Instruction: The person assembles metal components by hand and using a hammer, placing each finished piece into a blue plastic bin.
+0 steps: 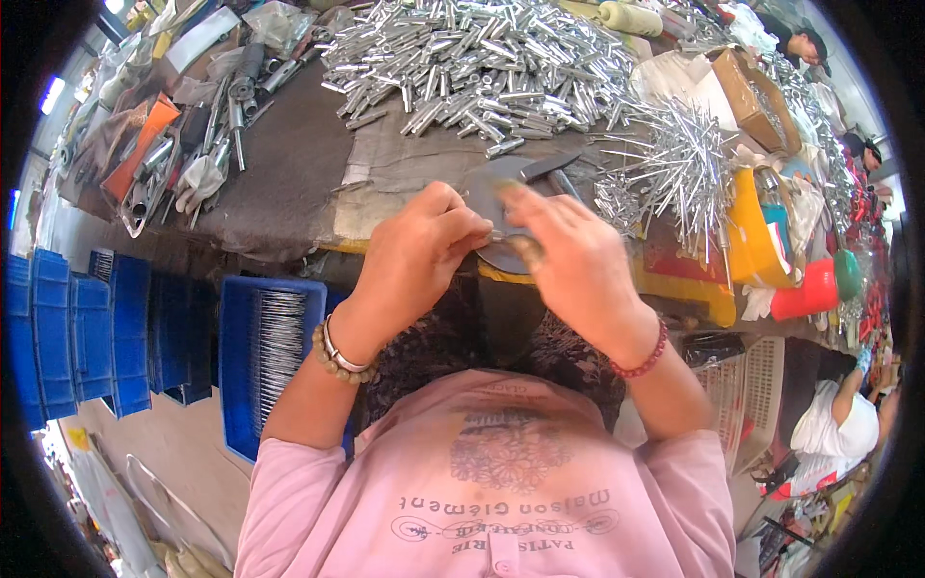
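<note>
My left hand point(412, 243) is over the bench's near edge, thumb and fingertips pinched on a small metal piece point(495, 237) that barely shows. Close beside it, my right hand point(583, 270) is smeared by motion at the fingers, so their grip cannot be made out. Just beyond both hands lies a dark, flat blade-like tool point(528, 171) over a greyish plate point(487, 197), partly covered by my fingers. A large heap of short silver metal tubes point(482, 63) spreads across the bench behind. To the right lies a pile of long thin metal rods point(679, 159).
Hand tools and an orange piece point(141, 149) crowd the left. Below stand a blue bin of metal rods point(273, 352) and stacked blue crates point(82, 328). On the right are a cardboard box point(756, 101), a yellow container point(761, 226) and a red container point(807, 289). Other people sit farther right.
</note>
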The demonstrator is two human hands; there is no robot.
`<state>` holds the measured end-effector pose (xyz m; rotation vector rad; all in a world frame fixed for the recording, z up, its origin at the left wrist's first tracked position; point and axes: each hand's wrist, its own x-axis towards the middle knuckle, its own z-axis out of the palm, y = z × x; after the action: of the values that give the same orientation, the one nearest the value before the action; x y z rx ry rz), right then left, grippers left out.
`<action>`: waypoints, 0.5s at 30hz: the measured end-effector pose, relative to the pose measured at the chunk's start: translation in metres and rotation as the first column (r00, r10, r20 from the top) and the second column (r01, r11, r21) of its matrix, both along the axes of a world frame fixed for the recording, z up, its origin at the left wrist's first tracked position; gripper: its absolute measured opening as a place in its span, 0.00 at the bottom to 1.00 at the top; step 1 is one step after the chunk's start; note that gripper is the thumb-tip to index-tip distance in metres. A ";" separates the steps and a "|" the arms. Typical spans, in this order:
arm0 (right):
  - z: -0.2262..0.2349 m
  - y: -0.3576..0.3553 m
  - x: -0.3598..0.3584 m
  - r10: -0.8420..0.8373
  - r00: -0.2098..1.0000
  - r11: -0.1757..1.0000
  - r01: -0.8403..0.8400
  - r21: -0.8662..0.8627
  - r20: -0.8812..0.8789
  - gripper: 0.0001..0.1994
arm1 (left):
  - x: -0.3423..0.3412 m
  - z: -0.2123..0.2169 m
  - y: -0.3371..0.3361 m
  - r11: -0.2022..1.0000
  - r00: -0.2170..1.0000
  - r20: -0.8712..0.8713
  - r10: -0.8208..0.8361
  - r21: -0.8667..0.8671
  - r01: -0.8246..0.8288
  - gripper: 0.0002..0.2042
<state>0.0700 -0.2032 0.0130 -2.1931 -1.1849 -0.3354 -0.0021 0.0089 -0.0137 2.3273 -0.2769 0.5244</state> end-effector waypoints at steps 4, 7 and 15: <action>0.015 -0.032 0.004 -0.197 0.964 0.978 0.206 -0.034 0.178 0.22 | -0.001 0.003 -0.001 0.999 0.998 -0.060 -0.007 -0.041 0.004 0.08; -0.001 -0.045 0.009 -0.288 0.945 0.926 0.316 -0.208 0.155 0.21 | 0.000 0.005 -0.002 0.998 0.997 -0.075 -0.003 -0.062 -0.002 0.08; 0.006 -0.060 -0.018 -0.193 0.981 0.978 0.192 0.077 -0.001 0.27 | 0.001 0.001 0.000 0.995 0.997 -0.079 -0.018 -0.103 0.010 0.08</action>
<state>0.0517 -0.2630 0.0189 -2.2456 -0.9487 -0.4613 -0.0011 0.0087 -0.0125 2.2392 -0.2235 0.4272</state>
